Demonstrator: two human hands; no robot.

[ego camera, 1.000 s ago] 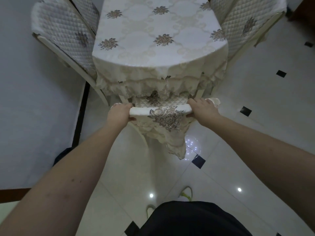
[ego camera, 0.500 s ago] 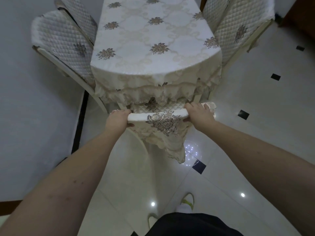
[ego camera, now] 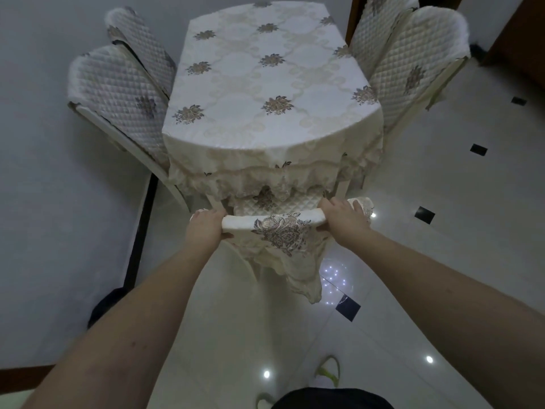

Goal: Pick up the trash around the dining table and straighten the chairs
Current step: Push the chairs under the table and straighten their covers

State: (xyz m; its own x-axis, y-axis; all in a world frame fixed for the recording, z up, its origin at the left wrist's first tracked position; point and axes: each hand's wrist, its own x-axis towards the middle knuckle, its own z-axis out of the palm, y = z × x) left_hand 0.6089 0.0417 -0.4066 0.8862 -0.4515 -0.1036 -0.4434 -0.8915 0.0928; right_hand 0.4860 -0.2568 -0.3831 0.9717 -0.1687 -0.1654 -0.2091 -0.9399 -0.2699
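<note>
Person is standing at the near end of the dining table (ego camera: pixel 265 84), both arms reaching forward. Left hand (ego camera: pixel 205 231) is gripping the left end of the top rail of the near chair (ego camera: pixel 274 224), fingers curling over the rail's far side. Right hand (ego camera: pixel 343 221) is gripping the right end of the same rail, fingers wrapping over the top, thumb underneath. Chair's quilted seat (ego camera: pixel 277 203) is sitting tucked under the table's edge, partly hidden by the frilled hem of the tablecloth (ego camera: pixel 265 172). A cream back cover with a big embroidered flower (ego camera: pixel 280 231) is hanging down from the rail between the hands, its lace tip dangling over the floor.

Table is wearing a cream cloth with floral motifs. Two quilted chairs on the left: nearer one (ego camera: pixel 118 95) is leaning with its back against the table side, the farther one (ego camera: pixel 141 45) just behind it. Two more on the right: nearer one (ego camera: pixel 413 66) is pressing close to the table, the farther one (ego camera: pixel 371 39) is beside it.

Floor (ego camera: pixel 442 202) is glossy white tile with small black diamond insets, ceiling lights reflecting on it. White wall (ego camera: pixel 59 172) is running along the left with a dark baseboard strip (ego camera: pixel 138 231). A dark shape (ego camera: pixel 106 305) is sitting low by the wall, can't tell what. Person's green-strapped slipper (ego camera: pixel 327 376) is showing at the bottom, above dark clothing (ego camera: pixel 333 399). No trash identifiable in this view.
</note>
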